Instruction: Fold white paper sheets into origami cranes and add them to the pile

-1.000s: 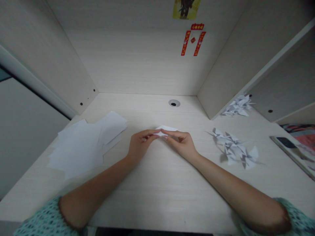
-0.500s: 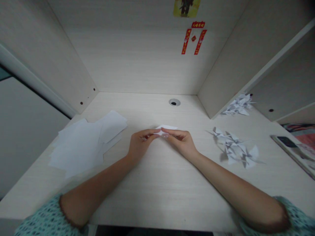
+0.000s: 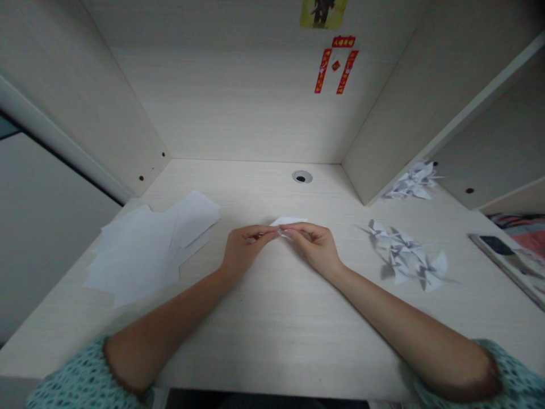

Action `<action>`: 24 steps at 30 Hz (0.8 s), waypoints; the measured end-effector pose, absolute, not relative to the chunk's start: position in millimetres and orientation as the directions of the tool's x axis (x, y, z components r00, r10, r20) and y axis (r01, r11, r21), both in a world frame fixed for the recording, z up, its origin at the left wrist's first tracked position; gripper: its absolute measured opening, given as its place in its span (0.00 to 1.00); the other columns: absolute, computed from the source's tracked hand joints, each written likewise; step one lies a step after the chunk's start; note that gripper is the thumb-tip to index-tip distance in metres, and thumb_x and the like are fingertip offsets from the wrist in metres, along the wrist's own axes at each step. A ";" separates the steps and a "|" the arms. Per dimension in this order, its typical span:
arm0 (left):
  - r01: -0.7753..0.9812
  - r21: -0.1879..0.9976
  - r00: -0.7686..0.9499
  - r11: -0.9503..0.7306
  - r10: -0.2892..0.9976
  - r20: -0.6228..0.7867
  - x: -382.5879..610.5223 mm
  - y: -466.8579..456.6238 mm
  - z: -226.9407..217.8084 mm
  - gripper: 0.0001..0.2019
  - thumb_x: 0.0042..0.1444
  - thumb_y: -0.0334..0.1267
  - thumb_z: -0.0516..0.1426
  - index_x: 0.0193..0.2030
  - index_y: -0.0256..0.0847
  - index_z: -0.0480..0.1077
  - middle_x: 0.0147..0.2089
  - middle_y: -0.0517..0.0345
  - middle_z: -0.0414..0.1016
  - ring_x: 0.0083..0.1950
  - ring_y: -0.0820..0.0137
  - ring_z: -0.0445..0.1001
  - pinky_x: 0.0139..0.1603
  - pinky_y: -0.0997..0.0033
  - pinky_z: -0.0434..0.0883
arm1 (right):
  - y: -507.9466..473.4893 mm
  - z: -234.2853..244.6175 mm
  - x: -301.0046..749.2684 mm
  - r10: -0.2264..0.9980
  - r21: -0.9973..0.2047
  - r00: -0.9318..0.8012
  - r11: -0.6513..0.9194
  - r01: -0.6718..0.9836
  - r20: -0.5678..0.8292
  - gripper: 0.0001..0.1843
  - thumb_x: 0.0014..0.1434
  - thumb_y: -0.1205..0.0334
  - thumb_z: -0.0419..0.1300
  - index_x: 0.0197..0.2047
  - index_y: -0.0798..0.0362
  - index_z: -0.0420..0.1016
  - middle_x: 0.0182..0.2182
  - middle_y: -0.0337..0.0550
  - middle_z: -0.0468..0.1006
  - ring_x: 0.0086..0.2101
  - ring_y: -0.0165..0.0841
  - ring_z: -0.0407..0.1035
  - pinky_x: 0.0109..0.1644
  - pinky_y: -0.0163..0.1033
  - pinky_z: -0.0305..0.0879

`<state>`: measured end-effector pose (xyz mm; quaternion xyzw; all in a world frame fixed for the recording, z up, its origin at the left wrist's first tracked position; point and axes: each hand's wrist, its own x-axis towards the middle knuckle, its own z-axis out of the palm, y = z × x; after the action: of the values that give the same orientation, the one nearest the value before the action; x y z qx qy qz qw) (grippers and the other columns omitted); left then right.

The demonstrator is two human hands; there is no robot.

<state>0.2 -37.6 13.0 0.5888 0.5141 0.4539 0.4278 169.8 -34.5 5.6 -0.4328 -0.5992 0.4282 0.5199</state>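
A small folded piece of white paper lies on the pale wooden desk at the middle. My left hand pinches its near left edge with curled fingers. My right hand pinches it from the right, fingertips meeting those of the left hand. Most of the paper is hidden behind my fingers; only its far flap shows.
A loose stack of white paper sheets lies to the left. Several folded paper cranes sit to the right, more on the side shelf. A cable hole is at the back. A phone on a book lies far right.
My fingertips have drawn closer together over the paper, covering more of it. The arms have barely moved.
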 end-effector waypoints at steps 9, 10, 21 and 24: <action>0.210 0.973 0.065 -0.097 0.994 0.085 1.6 -37.3 11.7 0.11 0.49 0.45 0.62 0.35 0.42 0.80 0.37 0.55 0.82 0.39 0.66 0.78 0.43 0.69 0.71 | -37.6 5.2 168.9 0.960 -0.950 -0.043 0.280 0.140 0.276 0.09 0.55 0.56 0.62 0.34 0.49 0.81 0.33 0.41 0.83 0.36 0.36 0.77 0.45 0.43 0.72; 0.212 0.972 0.058 -0.098 0.994 0.088 1.8 -37.3 11.4 0.11 0.48 0.46 0.63 0.35 0.42 0.79 0.36 0.55 0.82 0.38 0.67 0.78 0.42 0.70 0.71 | -37.7 4.9 169.1 0.959 -0.948 -0.042 0.283 0.146 0.280 0.09 0.55 0.55 0.62 0.34 0.49 0.81 0.33 0.42 0.83 0.36 0.36 0.76 0.45 0.43 0.72; 0.165 0.984 -0.008 -0.060 0.998 0.062 0.1 -36.5 14.1 0.10 0.46 0.44 0.64 0.31 0.40 0.79 0.33 0.56 0.81 0.37 0.67 0.77 0.41 0.70 0.70 | -35.0 0.0 172.1 0.960 -0.953 0.004 0.277 0.121 0.280 0.09 0.53 0.55 0.64 0.35 0.50 0.80 0.36 0.44 0.82 0.37 0.36 0.75 0.46 0.42 0.70; 0.189 0.979 -0.007 -0.070 0.997 0.073 0.2 -36.5 15.2 0.10 0.46 0.44 0.64 0.30 0.41 0.79 0.33 0.56 0.81 0.36 0.67 0.77 0.41 0.70 0.70 | -34.2 -0.2 172.4 0.968 -0.968 0.011 0.248 0.030 0.249 0.12 0.50 0.55 0.66 0.38 0.49 0.78 0.31 0.42 0.82 0.32 0.34 0.75 0.39 0.39 0.70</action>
<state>0.2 -36.5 15.2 0.5593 0.5304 0.4713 0.4286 172.4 -34.2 -0.2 -0.4439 -0.5621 0.4227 0.5552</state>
